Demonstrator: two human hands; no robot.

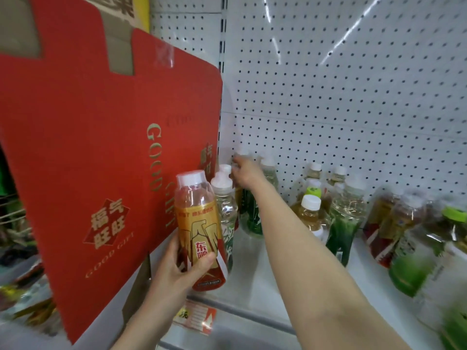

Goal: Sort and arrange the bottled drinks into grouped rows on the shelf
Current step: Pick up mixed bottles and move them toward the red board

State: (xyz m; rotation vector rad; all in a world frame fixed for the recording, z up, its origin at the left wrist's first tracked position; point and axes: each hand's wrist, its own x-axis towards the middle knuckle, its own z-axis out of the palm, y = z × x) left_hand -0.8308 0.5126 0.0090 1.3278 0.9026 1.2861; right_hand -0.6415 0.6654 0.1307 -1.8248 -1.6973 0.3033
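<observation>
Left hand grips a gold-and-red bottle, upright at the shelf's front left. Right hand reaches among the back-row bottles; blurred, its grasp unclear.

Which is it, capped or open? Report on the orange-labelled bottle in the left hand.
Capped: the orange-labelled bottle, gripped by the left hand, shows a white cap seated on its neck.

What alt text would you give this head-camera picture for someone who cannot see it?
A person's left hand holds an orange-labelled bottle at the front of a white shelf, while the right hand reaches toward bottles at the back. A red gift box stands at left; more bottled drinks crowd the right.
</observation>
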